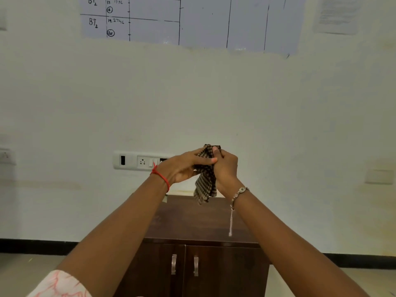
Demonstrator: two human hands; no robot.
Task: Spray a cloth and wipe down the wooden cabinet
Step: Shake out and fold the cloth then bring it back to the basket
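A brown and cream checked cloth [205, 183] hangs bunched between both of my hands, held up in front of the wall above the cabinet. My left hand [184, 167] grips its upper part from the left, thumb across the fabric. My right hand [226, 168] grips it from the right, fingers closed over the top. The dark wooden cabinet [192, 226] stands below against the wall, with two doors and two metal handles [174, 264]. No spray bottle is in view.
A white socket and switch strip [139, 161] is on the wall behind my left hand. A hand-drawn chart [192, 20] hangs high on the wall. A black skirting [34, 246] runs along the floor on both sides of the cabinet.
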